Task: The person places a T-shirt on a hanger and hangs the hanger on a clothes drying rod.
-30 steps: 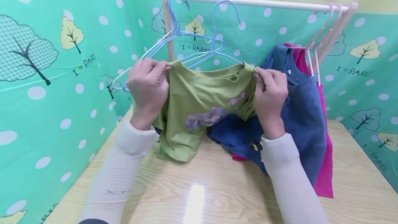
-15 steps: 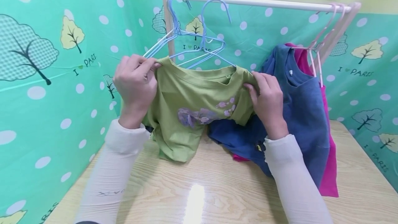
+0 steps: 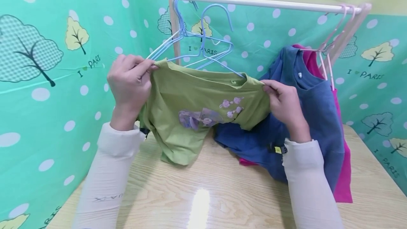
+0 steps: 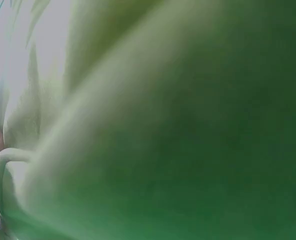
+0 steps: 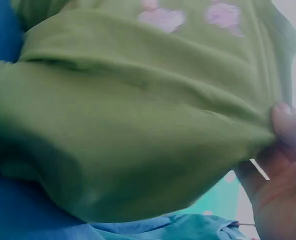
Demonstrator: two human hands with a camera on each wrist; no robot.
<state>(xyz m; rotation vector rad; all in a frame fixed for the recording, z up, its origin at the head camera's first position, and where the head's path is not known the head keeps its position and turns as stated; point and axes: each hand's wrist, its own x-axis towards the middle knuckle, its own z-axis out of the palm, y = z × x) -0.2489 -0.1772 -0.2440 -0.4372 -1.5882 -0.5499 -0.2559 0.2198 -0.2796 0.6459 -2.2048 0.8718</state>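
A green T-shirt (image 3: 171,91) with a purple and pink flower print is stretched between both hands in the head view. My left hand (image 3: 128,84) pinches its left shoulder. My right hand (image 3: 284,103) pinches its right shoulder; in the right wrist view the thumb (image 5: 288,122) presses on the cloth. A light blue wire hanger (image 3: 202,31) goes down into the shirt's neck opening, its hook upright in front of and just below the rail. Blurred green cloth (image 4: 188,125) fills most of the left wrist view. The hanger's lower part is hidden inside the shirt.
Above runs a white rail (image 3: 267,3) on a wooden rack. More blue hangers (image 3: 180,17) hang at its left end. At the right, a blue shirt (image 3: 318,123) and a magenta garment (image 3: 344,176) hang on pink hangers. A wood-grain table (image 3: 178,197) lies beneath.
My left hand has moved left and my right hand right, so the shirt's shoulders are pulled wider. The hanger's hook has shifted left and slightly down.
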